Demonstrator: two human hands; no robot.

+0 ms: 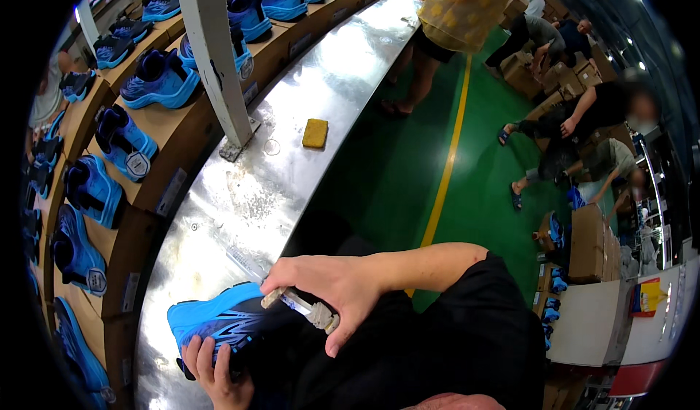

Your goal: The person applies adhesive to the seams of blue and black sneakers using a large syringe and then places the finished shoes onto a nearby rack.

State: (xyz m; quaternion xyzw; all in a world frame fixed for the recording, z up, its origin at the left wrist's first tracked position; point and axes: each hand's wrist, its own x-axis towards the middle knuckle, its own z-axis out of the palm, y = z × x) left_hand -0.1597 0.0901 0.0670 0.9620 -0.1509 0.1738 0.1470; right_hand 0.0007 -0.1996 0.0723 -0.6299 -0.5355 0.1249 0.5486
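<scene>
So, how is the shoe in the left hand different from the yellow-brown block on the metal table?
The shoe is blue with dark parts, while the block is yellow-brown all over. The shoe is larger with a curved outline; the block is small and roughly rectangular. The left hand grips the shoe, while no hand touches the block. Both appear against the same metal table.

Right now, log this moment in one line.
left hand: holds blue shoe | right hand: holds clear tool | metal bench: bears yellow pad
</scene>
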